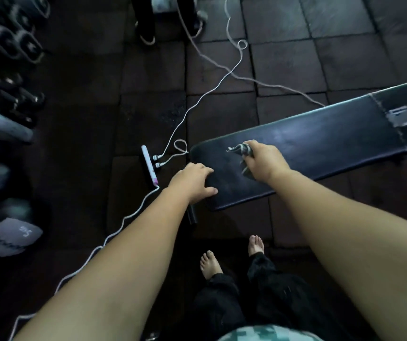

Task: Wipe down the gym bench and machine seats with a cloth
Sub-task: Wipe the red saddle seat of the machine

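Observation:
A long black padded gym bench (320, 134) runs from the middle of the view up to the right edge. My right hand (262, 163) is closed around a bunched grey cloth (240, 150) and presses it onto the near end of the pad. My left hand (193, 182) grips the near left corner of the bench, fingers curled over its edge. Both bare forearms reach in from the bottom of the frame.
A white power strip (149, 166) with two plugs lies on the dark rubber floor tiles left of the bench, its white cables (212, 89) trailing away. Dumbbells (18, 38) and weight plates (3, 124) crowd the left side. Another person's feet (148, 35) stand at the top. My bare feet (209, 264) are below the bench.

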